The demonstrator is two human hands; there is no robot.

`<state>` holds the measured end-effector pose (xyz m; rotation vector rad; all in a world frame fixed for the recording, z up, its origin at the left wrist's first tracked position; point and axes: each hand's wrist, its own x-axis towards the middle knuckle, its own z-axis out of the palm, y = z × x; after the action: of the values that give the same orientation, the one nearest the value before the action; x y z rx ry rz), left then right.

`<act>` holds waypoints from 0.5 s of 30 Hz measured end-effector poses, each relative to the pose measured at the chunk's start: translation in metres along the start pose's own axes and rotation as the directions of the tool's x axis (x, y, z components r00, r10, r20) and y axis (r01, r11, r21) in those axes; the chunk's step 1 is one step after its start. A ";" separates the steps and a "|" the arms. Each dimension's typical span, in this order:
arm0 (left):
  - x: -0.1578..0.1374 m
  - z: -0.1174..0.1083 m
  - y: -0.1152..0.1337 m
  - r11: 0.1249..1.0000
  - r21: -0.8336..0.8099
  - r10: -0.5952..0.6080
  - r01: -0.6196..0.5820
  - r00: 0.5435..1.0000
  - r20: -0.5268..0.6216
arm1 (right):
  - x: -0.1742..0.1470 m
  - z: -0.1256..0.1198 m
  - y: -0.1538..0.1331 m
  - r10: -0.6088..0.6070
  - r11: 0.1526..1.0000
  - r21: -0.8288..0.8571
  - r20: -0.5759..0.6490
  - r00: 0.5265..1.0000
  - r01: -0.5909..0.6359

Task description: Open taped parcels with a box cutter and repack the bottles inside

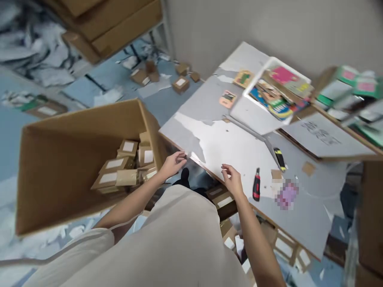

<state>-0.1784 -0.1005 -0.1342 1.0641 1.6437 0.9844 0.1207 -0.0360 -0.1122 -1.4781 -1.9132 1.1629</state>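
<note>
My left hand [173, 163] hovers at the table's near edge, beside a large open cardboard box [60, 155]. Its fingers are loosely bent and apart, with nothing seen in them. Over the same edge, farther right, my right hand [231, 179] is half curled, thumb and fingers apart, also holding nothing visible. A red and black utility knife [256, 185] lies on the white table [227, 137] just right of that hand. Small brown cartons [112, 164] with white labels are piled inside the large box.
A yellow and black cutter [279, 159] lies farther right. Behind it stand a white tray [247, 93] with colourful printed packs and a carton of green and white boxes [338, 93]. Labelled cartons [283, 245] sit below the table edge. Small boxes [180, 84] and paper litter the blue floor.
</note>
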 end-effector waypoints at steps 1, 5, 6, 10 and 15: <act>-0.005 -0.020 -0.011 0.999 0.000 -0.037 0.037 0.997 -0.070 | 0.016 0.019 -0.018 -0.063 0.997 -0.044 0.116 0.991 0.069; -0.033 -0.086 -0.051 0.979 0.035 -0.180 0.200 0.938 -0.297 | 0.061 0.091 -0.077 -0.236 0.934 -0.122 0.496 0.835 0.337; -0.042 -0.100 -0.059 0.970 0.050 -0.207 0.237 0.917 -0.342 | 0.069 0.107 -0.087 -0.260 0.918 -0.112 0.557 0.789 0.381; -0.090 -0.140 -0.093 0.905 0.087 -0.322 0.417 0.804 -0.499 | 0.092 0.170 -0.121 -0.321 0.835 -0.059 0.755 0.572 0.547; -0.145 -0.175 -0.143 0.689 0.011 -0.586 0.725 0.565 -0.581 | 0.100 0.267 -0.149 -0.271 0.732 0.012 0.922 0.275 0.681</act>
<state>-0.3450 -0.3054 -0.1828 0.1966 2.4374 0.5689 -0.1993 -0.0441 -0.1461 -0.0980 -3.1690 1.3919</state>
